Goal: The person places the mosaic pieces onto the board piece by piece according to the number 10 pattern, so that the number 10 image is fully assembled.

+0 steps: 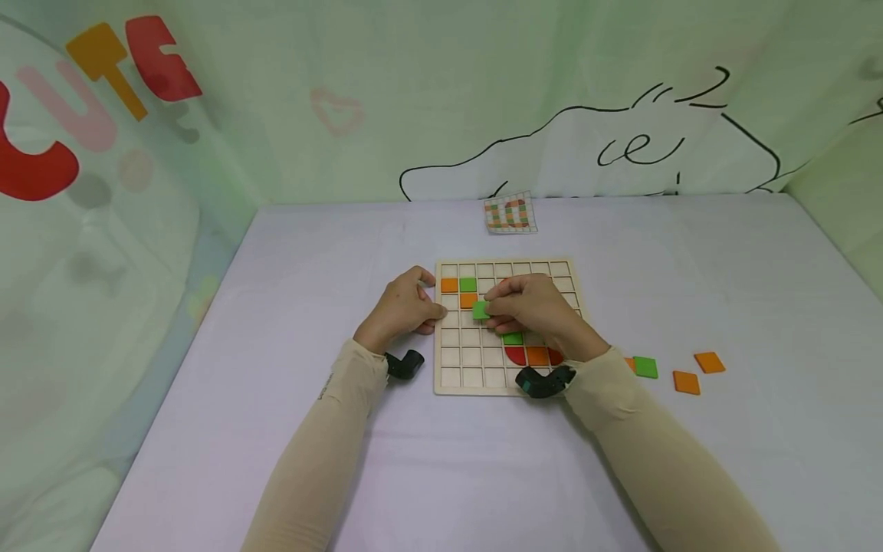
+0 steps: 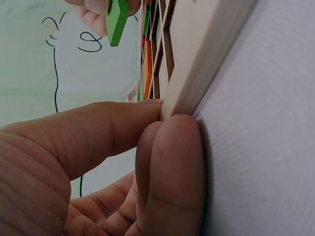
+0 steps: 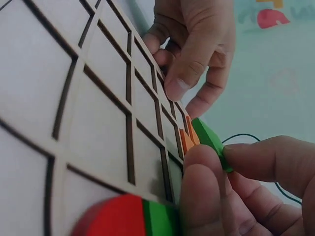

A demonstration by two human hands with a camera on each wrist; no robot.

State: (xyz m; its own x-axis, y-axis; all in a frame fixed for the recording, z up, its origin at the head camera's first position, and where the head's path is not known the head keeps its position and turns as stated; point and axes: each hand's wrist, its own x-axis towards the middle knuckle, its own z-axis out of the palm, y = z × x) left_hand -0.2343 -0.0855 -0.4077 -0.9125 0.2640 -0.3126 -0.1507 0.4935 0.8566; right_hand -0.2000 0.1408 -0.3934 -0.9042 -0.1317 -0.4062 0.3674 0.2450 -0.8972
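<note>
A square wooden grid board (image 1: 471, 357) lies on the table with orange, green and red pieces in some of its cells. Its left edge is gripped by my left hand (image 1: 405, 305), thumb and fingertips at the rim in the left wrist view. Over the board, my right hand (image 1: 534, 310) pinches a green square tile (image 1: 480, 310) between thumb and fingers. The right wrist view shows that green tile tilted, close to orange tiles (image 3: 187, 141) set in the grid. The right hand hides part of the board's upper right and middle.
Loose orange tiles (image 1: 686, 382) and a green tile (image 1: 645, 367) lie right of the board, one orange piece partly behind the right sleeve. Beyond the board lies a small pattern card (image 1: 510, 215). A printed curtain (image 1: 310, 138) borders the table's back.
</note>
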